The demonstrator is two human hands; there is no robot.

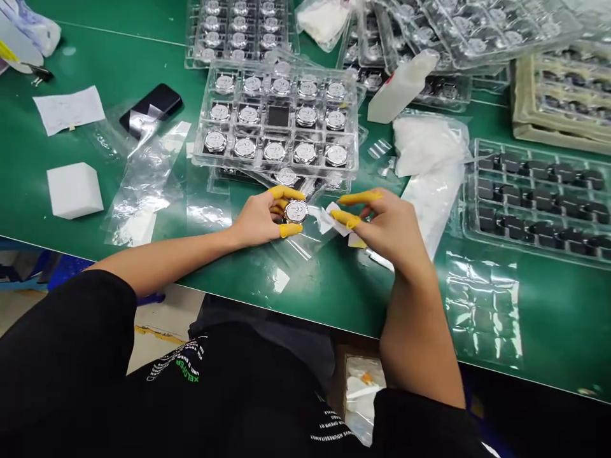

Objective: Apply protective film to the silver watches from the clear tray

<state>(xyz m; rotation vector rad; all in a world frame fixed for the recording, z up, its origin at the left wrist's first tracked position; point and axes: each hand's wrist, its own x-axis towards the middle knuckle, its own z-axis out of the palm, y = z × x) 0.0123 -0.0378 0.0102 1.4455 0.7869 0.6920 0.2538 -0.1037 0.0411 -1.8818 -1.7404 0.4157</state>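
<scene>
Left hand (261, 219) with silvery disc (296, 212) between thumb (291, 229) and fingers (285, 193); right hand (390, 226) with pinched scrap (337, 220), perhaps paper.

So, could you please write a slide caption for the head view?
Left hand holding a round metal case, right hand holding a white piece, over a green table.

"CE" on white face of round metal-rimmed piece (296, 211), in left hand's grip (261, 217), near front edge of table (329, 305). Finer marks on that face: too small to read. Similar CE marks on round pieces (275, 152) in clear tray (305, 169), farther back from that edge. Black shirt (238, 388): green letters (187, 371), roughly "XELOFER"; white lettering (334, 427) creased, reading unsure.
</scene>
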